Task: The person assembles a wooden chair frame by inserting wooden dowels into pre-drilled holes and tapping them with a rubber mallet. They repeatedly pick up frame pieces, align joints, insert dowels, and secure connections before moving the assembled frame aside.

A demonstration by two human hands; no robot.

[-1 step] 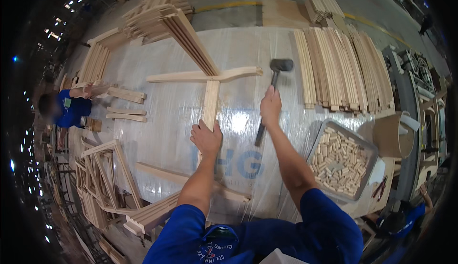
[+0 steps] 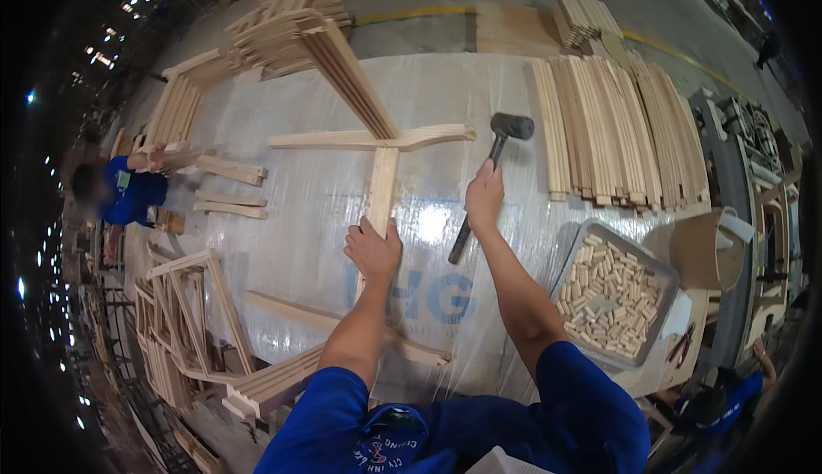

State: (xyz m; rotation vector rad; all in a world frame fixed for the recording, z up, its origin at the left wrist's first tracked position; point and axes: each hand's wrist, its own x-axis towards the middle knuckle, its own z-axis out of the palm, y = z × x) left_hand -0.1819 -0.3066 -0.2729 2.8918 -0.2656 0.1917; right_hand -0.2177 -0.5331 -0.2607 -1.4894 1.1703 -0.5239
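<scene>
Looking down from the head view, the person's left hand (image 2: 373,251) is closed over the near end of a pale upright wooden slat (image 2: 382,184), fingers wrapped round its edges. That slat runs away from the person to meet a long pale wooden crosspiece (image 2: 370,139) at a T-joint near mid-table. The right hand (image 2: 485,196) is clenched round the dark handle of a black-headed mallet (image 2: 498,150), whose head is raised just right of the crosspiece's far tip, not touching it.

Both pieces lie on a wide worktable covered in clear plastic sheeting (image 2: 300,217). Open sheeting surrounds the T-joint to left and right; the widest bare stretch is between the slat and the loose short wooden blocks (image 2: 229,184) toward the left edge. A bundle of long wooden slats (image 2: 330,54) slants down from the far left, its end reaching the joint. A row of stacked pale wooden strips (image 2: 612,123) occupies the far right of the table, well apart from the mallet. At the near left edge stand assembled wooden frames (image 2: 188,320).

A shallow rectangular metal tray (image 2: 575,256) sits at the near right, just beside the right forearm, filled with short pale wooden dowel pins (image 2: 610,298) heaped loosely. A round brown cardboard tub (image 2: 706,251) stands just beyond it; its contents cannot be seen. Another person in a blue shirt (image 2: 128,196) is at the far left edge.
</scene>
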